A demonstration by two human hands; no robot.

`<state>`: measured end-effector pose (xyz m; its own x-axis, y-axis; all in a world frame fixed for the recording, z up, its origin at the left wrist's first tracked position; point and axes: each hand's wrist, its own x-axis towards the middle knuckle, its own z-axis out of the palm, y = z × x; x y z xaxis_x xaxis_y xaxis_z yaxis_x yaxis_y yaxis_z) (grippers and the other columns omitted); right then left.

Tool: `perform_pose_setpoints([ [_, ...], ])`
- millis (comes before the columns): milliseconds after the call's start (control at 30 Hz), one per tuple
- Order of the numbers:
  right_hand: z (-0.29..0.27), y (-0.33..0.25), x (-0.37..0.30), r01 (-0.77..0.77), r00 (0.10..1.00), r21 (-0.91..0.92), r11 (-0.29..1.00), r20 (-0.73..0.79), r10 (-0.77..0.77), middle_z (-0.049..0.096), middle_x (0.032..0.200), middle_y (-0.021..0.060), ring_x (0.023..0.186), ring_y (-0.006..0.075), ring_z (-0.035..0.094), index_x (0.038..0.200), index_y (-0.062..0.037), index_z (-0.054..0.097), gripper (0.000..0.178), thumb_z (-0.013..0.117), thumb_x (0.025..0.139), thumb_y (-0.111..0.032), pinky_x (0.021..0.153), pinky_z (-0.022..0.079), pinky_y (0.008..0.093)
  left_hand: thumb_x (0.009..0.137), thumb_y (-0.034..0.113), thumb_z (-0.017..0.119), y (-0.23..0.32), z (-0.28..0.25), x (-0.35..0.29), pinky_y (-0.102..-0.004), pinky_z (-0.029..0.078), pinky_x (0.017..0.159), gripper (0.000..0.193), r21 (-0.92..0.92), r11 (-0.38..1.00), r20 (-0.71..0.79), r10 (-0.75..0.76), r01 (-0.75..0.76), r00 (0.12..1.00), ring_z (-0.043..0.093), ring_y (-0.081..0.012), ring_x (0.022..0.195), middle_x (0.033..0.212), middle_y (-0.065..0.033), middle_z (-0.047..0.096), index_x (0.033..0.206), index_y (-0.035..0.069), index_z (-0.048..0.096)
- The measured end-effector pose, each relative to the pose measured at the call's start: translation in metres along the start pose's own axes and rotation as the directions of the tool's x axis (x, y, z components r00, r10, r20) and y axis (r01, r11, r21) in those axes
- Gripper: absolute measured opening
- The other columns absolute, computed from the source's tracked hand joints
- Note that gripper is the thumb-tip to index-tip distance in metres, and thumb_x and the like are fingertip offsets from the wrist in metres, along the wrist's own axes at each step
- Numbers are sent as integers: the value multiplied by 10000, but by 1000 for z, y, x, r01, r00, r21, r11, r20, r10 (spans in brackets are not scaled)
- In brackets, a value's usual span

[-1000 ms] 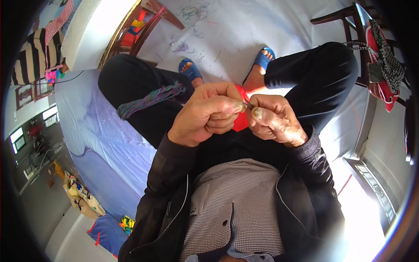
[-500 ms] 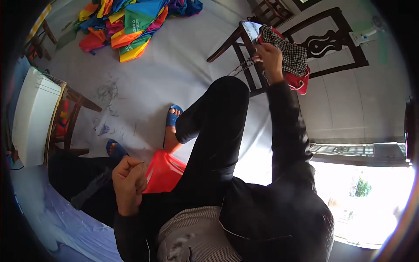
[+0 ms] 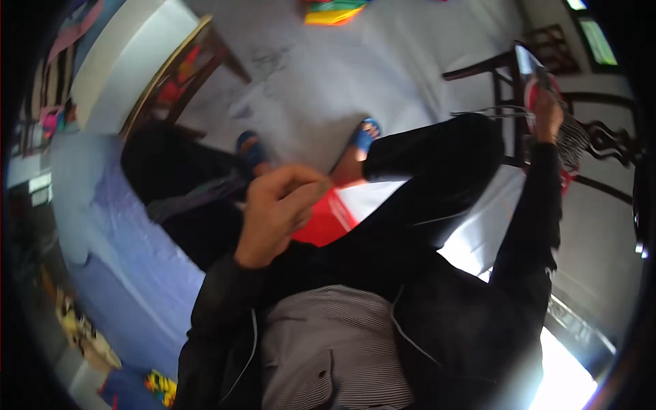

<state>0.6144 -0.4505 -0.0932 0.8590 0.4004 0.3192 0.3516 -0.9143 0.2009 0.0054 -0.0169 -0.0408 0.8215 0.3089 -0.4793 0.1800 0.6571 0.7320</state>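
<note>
My left hand (image 3: 273, 213) is raised above my lap, thumb and forefinger pinched together. Whatever lies in that pinch is too small to make out. My right arm reaches far right, where my right hand (image 3: 547, 117) is closed over the dark wooden chair (image 3: 509, 72). A blurred dark thing sticks out past its fingers; its kind is unclear. Beside this hand a black-and-white checked cloth (image 3: 574, 145) with red parts hangs on the chair. A thin patterned cord (image 3: 482, 111) stretches left from the seat. Red material (image 3: 324, 222) shows between my legs, below the left hand.
Blue sandals (image 3: 369, 130) are on my feet on the pale floor. At left stands a wooden seat (image 3: 198, 78) beside a white panel (image 3: 133, 58). Bluish sheeting (image 3: 137, 225) lies below it. Rainbow-coloured cloth (image 3: 335, 12) shows at the top edge.
The view has turned left, so the chair and rainbow cloth sit farther right in the picture. My left hand stays pinched and appears nearer the middle. My right hand remains at the chair.
</note>
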Motion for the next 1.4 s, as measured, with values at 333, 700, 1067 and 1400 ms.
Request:
perform_pose_setpoints([
  [333, -261, -396, -234, 20, 793, 999, 36, 6, -610, 758, 979, 93, 860, 163, 720, 1038, 9, 746, 181, 735, 867, 64, 774, 568, 283, 1009, 59, 631, -5, -8, -9, -216, 212, 445, 136, -73, 997, 50, 3, 1, 999, 326, -3, 481, 648, 65, 487, 1074, -42, 695],
  [700, -264, -426, -275, 306, 777, 943, 129, -169, -606, 717, 953, 116, 878, 235, 715, 987, 15, 719, 242, 790, 777, 114, 756, 580, 306, 1006, 89, 670, -9, -14, -18, -195, 336, 536, 159, -30, 996, 64, 86, -84, 994, 465, -3, 606, 757, 43, 609, 1072, -46, 722],
  [1067, -259, -406, -257, 58, 890, 962, 268, 72, -450, 733, 916, 104, 876, 181, 701, 978, 40, 676, 58, 660, 928, 66, 799, 538, 273, 1006, 54, 657, -16, -11, -10, -210, 381, 533, 127, 292, 887, 104, 342, -358, 934, 509, -39, 591, 730, 13, 602, 1052, -54, 706],
  [1400, -159, -287, -129, -135, 988, 910, 391, 152, -13, 756, 903, 120, 838, 182, 730, 1058, 64, 693, 219, 617, 1001, -133, 827, 563, 289, 1025, 45, 619, 40, -20, -14, -301, 558, 713, 129, 60, 878, 137, 463, -474, 876, 677, -174, 743, 867, -116, 699, 1031, -71, 677],
])
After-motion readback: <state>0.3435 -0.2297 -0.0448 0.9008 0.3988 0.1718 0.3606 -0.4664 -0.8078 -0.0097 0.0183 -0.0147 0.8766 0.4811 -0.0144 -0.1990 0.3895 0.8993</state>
